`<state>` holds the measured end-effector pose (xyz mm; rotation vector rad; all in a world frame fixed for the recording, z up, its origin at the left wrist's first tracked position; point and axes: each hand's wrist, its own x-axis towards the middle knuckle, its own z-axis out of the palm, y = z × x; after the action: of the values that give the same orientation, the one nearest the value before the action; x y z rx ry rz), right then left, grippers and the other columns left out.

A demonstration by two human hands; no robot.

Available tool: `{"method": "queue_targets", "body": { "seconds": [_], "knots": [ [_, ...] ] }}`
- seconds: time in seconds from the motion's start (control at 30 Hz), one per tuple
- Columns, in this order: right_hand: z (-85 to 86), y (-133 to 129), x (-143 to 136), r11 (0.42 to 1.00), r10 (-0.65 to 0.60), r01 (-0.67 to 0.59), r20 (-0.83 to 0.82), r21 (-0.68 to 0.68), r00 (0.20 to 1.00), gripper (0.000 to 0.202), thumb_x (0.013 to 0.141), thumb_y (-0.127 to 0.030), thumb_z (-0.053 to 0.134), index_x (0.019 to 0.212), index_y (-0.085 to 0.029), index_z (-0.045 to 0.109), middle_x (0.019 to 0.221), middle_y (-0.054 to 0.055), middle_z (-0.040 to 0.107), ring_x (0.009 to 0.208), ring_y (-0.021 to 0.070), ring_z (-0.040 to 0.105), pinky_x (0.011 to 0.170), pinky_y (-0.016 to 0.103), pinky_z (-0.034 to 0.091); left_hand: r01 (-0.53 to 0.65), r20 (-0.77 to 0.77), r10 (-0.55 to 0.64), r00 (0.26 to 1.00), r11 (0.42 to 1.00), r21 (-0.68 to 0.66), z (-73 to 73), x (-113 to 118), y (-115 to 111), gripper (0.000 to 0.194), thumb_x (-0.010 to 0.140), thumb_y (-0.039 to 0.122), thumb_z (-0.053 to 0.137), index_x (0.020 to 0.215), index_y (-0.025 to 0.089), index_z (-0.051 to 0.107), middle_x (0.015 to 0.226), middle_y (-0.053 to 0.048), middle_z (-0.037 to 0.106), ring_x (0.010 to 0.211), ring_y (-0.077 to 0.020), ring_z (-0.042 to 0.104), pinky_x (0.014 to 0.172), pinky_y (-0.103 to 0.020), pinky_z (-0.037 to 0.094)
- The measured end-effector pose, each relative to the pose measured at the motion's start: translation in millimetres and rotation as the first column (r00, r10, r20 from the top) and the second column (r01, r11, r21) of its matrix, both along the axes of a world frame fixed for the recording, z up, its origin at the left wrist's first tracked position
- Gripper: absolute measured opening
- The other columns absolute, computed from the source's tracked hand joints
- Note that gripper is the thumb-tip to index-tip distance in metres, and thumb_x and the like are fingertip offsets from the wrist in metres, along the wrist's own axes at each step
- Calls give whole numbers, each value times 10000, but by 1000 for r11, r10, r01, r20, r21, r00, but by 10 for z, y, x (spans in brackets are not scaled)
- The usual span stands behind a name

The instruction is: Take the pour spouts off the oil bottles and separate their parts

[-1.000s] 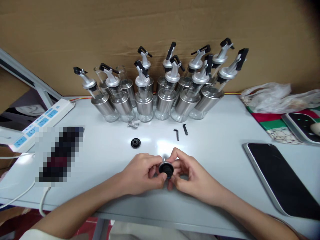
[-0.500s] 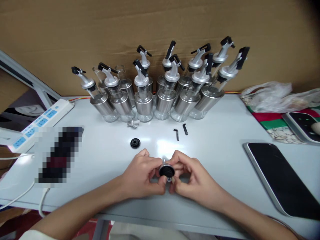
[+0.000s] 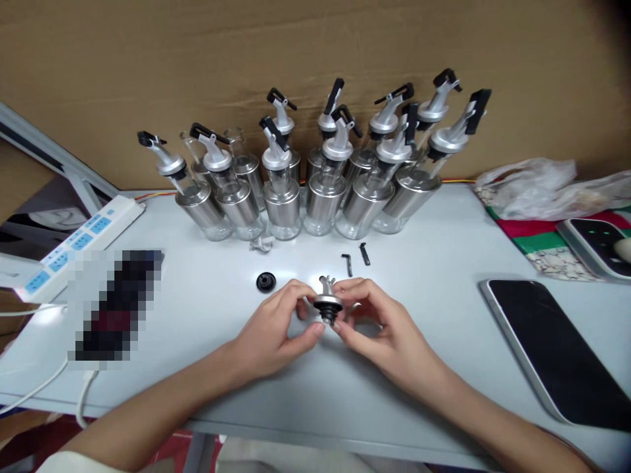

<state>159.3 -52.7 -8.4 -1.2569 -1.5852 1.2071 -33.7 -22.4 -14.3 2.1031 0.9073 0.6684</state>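
Note:
A bottle pourer spout point(image 3: 328, 299), silver above with a black ribbed stopper below, is held upright over the table between my hands. My left hand point(image 3: 279, 328) is closed on its left side, fingertips at the rim and thumb near the stopper's lower end. From the right, my right hand point(image 3: 382, 322) also grips the pourer spout, its thumb near the bottom of the stopper. A round black stopper piece point(image 3: 266, 282) lies beyond my left hand. Beyond my right hand are two small black levers point(image 3: 349, 264), and a loose silver spout part point(image 3: 261, 244) lies near the bottles.
Several glass-and-steel bottles point(image 3: 283, 207), most topped with pourers, stand in rows along the cardboard wall point(image 3: 197, 59). A power strip point(image 3: 79, 249) and a pixelated dark object point(image 3: 118, 305) are left. On the right lie a phone-like device point(image 3: 557, 348) and plastic bags point(image 3: 532, 190).
My hands have raised and tipped the pourer spout away from me, so its silver top and ribbed black stopper now show side-on. My grip has loosened to fingertips.

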Motion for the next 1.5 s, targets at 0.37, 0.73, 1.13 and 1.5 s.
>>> {"method": "queue_targets", "body": {
  "seconds": [0.37, 0.73, 1.13, 1.5],
  "knots": [
    [22, 35, 22, 989, 48, -69, 157, 132, 986, 127, 842, -237, 571, 955, -233, 630, 1038, 63, 574, 814, 136, 595, 674, 269, 513, 55, 92, -62, 994, 995, 78, -60, -9, 8, 325, 866, 235, 506, 1168, 215, 385, 1054, -69, 549, 943, -162, 556, 809, -300, 475],
    [-105, 177, 217, 914, -257, -101, 753, 394, 606, 317, 904, -268, 424, 1145, -165, 602, 1153, 155, 587, 1063, 305, 513, 787, 456, 462, 2, 57, -2, 998, 1000, -7, -54, -2, 18, 203, 886, 231, 510, 1087, 226, 492, 1015, -42, 534, 910, -125, 553, 809, -267, 461],
    [-113, 214, 258, 908, -170, -183, 732, 376, 659, 179, 895, -172, 458, 928, -185, 634, 982, 62, 680, 970, 220, 564, 803, 370, 406, -133, 92, 184, 978, 906, -401, -57, 54, 4, 583, 686, 274, 737, 1177, 207, 430, 889, 9, 537, 721, -87, 532, 686, -221, 427],
    [-28, 189, 225, 930, -261, -26, 707, 367, 657, 127, 860, -198, 499, 762, -185, 578, 730, 36, 652, 699, 194, 568, 658, 329, 369, -91, 32, 105, 994, 949, -300, -28, 46, 17, 498, 705, 340, 730, 1141, 222, 518, 898, -10, 563, 773, -121, 529, 683, -230, 432]
  ]
}}
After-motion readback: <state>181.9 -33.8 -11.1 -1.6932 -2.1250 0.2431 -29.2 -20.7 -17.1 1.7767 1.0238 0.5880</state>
